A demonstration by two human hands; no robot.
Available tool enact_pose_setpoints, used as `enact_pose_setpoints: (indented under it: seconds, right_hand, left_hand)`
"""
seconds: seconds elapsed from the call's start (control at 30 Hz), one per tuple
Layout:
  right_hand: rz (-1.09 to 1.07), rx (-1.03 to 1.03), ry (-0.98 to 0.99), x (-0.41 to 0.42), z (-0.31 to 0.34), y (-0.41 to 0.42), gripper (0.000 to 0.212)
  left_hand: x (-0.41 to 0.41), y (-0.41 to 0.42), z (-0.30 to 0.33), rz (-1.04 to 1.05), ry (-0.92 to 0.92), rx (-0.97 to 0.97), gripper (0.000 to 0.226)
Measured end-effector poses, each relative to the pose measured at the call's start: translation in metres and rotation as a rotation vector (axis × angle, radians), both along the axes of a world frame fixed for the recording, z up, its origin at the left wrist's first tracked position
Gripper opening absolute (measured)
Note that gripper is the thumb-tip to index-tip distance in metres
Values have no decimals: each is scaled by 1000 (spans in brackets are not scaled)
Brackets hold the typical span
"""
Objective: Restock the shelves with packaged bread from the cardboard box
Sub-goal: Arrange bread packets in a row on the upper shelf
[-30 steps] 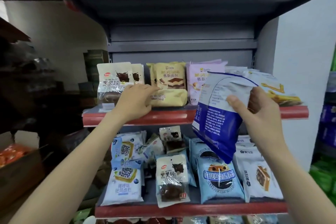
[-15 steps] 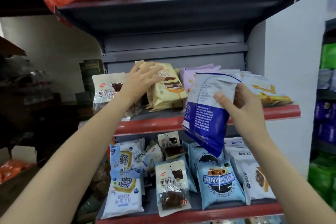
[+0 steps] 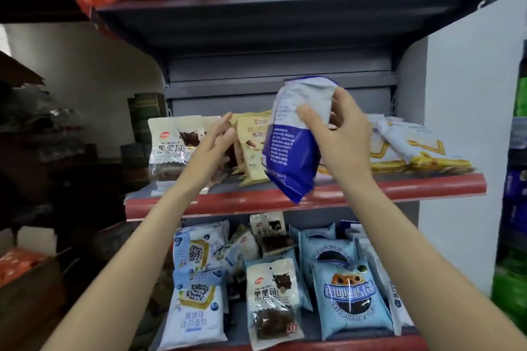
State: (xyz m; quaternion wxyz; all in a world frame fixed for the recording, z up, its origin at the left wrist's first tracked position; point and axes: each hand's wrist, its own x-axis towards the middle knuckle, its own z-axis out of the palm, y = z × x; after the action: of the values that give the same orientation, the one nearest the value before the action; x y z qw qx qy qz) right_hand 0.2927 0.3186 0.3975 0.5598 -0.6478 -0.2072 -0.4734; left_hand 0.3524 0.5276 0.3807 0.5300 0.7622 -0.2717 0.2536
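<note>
Shelving carries the stock: the red-edged middle shelf point(image 3: 370, 188) has a gap between yellow mousse-bread packs point(image 3: 251, 148) and sandwich packs. Left hand point(image 3: 212, 145), fingers straight, touches the yellow packs, seemingly clearing room. Right hand point(image 3: 339, 134) grips the blue-and-white bread bag point(image 3: 288, 157) above that gap.

- Light is soft and even across the middle of the frame, brightest on the white wall point(image 3: 462, 94) at right.
- The left side falls into deep shadow; things there are murky.
- The underside of the top shelf point(image 3: 285, 23) is dark.
- Overall slightly blurred; package print smears.
- Straight edges bow toward the frame's borders.
</note>
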Motion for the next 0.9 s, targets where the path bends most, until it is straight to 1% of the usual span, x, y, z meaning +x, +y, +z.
enact_pose_setpoints:
  seconds: [0.03, 0.07, 0.17, 0.23, 0.27, 0.3, 0.33, 0.37, 0.4, 0.43, 0.47, 0.53, 0.57, 0.6, 0.63, 0.67, 0.7, 0.77, 0.8, 0.83, 0.87, 0.9]
  right_hand:
    - [-53, -14, -17, 10, 5, 12, 39]
    - [-97, -36, -24, 19, 8, 24, 43]
    - [-182, -147, 0, 44, 11, 60, 44]
    - [-95, -259, 13, 53, 12, 77, 36]
    - [-10, -303, 27, 54, 14, 82, 29]
    - [68, -341, 34, 56, 14, 84, 25]
    - [97, -388, 34, 60, 12, 81, 23]
    - [69, -444, 43, 66, 7, 76, 25]
    - [-2, -522, 77, 69, 2, 70, 36]
    - [-50, -580, 119, 71, -4, 64, 51]
    - [-36, -596, 165, 73, -11, 58, 62]
    - [154, -511, 261, 75, -21, 50, 76]
    - [232, -458, 299, 78, -25, 47, 82]
    - [261, -414, 325, 81, -27, 43, 88]
    - [262, -370, 339, 85, -30, 40, 95]
    - [241, -329, 344, 89, -33, 37, 101]
    - [214, -294, 340, 91, -35, 37, 104]
    - [151, -272, 284, 92, -38, 39, 109]
    - [97, -287, 243, 92, -39, 42, 109]
    - [36, -313, 207, 92, -39, 45, 109]
    - [-31, -348, 190, 90, -40, 50, 108]
    - [-102, -387, 192, 89, -40, 55, 106]
  left_hand:
    - [-11, 2, -1, -69, 18, -43, 64]
    - [-19, 2, -2, -115, 33, -40, 74]
    - [-24, -6, -8, -85, 17, 93, 107]
    - [-14, -8, -14, -24, -36, 48, 118]
    - [-6, -6, -16, 28, -52, -14, 117]
    - [1, -3, -18, 86, -65, -74, 111]
    - [7, 1, -19, 133, -77, -107, 104]
    - [10, 4, -18, 161, -89, -106, 97]
    - [10, 5, -16, 163, -109, -74, 90]
    - [9, 5, -15, 148, -122, -15, 83]
    - [8, 5, -12, 136, -114, 53, 77]
    - [10, 6, -10, 180, -67, 216, 64]
    - [11, 6, -10, 244, -68, 305, 56]
    - [12, 7, -12, 350, -104, 385, 48]
    - [11, 8, -14, 476, -181, 440, 44]
    - [9, 11, -18, 596, -279, 443, 42]
    - [3, 14, -21, 670, -374, 384, 40]
    - [-8, 31, -23, 747, -565, 226, 38]
    - [-9, 43, -25, 816, -627, 216, 39]
    - [-6, 57, -26, 882, -616, 257, 45]
    - [-1, 70, -28, 908, -527, 319, 57]
    - [4, 80, -30, 888, -380, 372, 72]
